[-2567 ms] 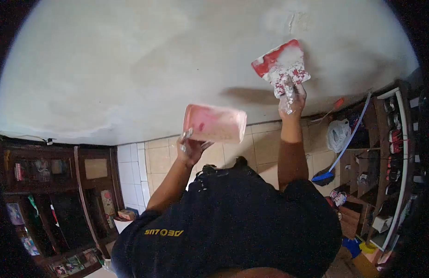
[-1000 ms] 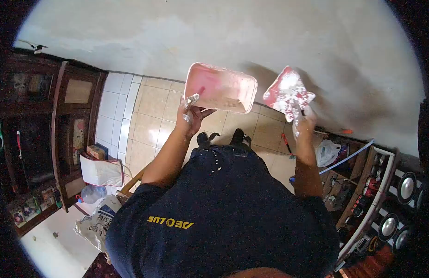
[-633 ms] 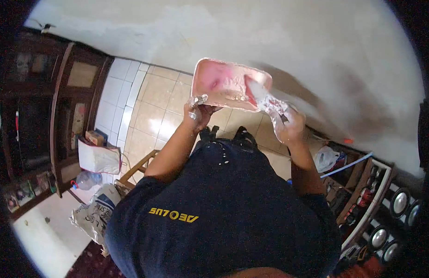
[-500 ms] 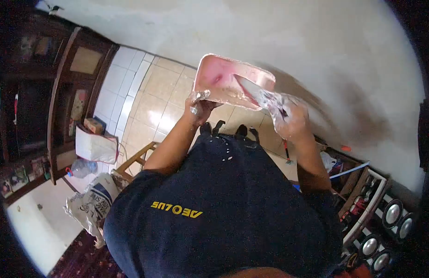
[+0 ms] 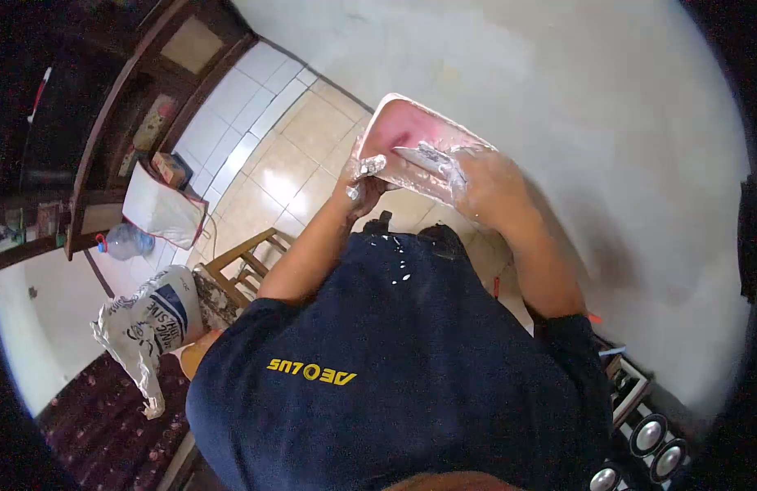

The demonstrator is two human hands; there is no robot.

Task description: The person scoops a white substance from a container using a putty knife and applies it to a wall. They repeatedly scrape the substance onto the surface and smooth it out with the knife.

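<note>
My left hand [image 5: 362, 186] grips the near-left rim of a pink plastic tub [image 5: 423, 124], its fingers smeared with white paste. The tub is tilted so its inside faces me, and pale residue coats its walls and rim. My right hand [image 5: 494, 190] reaches over the tub's right side, closed around a putty knife [image 5: 431, 158] caked in white paste. The knife lies inside the tub, its blade pointing left. Most of its handle is hidden by my fingers.
A pale wall [image 5: 607, 106] rises ahead and to the right. To my left are a wooden stool [image 5: 246, 266], a torn printed sack [image 5: 161, 315], a water bottle [image 5: 129, 242] and a dark cabinet [image 5: 141, 90]. Round speakers [image 5: 648, 434] stand at lower right.
My right hand has brought the putty knife further left and lower across the tub's inside. The tub has shifted slightly right in view. The camera view has turned, so the surroundings appear rotated.
</note>
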